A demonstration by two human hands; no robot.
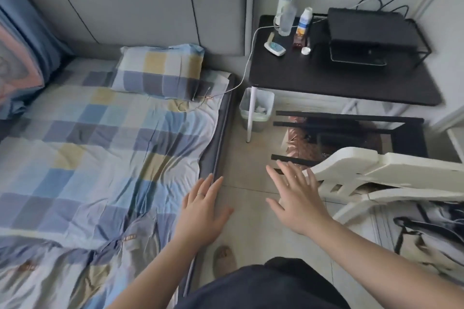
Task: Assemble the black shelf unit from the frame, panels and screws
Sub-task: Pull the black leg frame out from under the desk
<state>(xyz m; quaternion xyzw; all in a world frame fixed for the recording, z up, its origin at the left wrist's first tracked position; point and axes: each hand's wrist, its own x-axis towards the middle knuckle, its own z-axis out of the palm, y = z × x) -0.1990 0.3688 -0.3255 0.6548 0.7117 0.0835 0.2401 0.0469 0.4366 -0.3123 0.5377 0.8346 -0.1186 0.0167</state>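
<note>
- Nearest, at the left, the left hand (200, 213) reaches out flat with straight fingers. It holds nothing and hovers over the right edge of the bed with the blue-and-yellow checked sheet (100, 145).
- Just right of it, the right hand (298, 203) is spread wide over the pale tiled floor (246, 158), also empty.
- Just beyond its fingertips is a white plastic chair (376, 170).
- Behind the chair, the black metal shelf frame (351, 118) lies on the floor.
- Farthest, a black-topped table (326, 78) stands beside a translucent waste bin (261, 123).

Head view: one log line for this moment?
left hand: open, empty | right hand: open, extended toward black frame | black frame: on floor beside white chair
</note>
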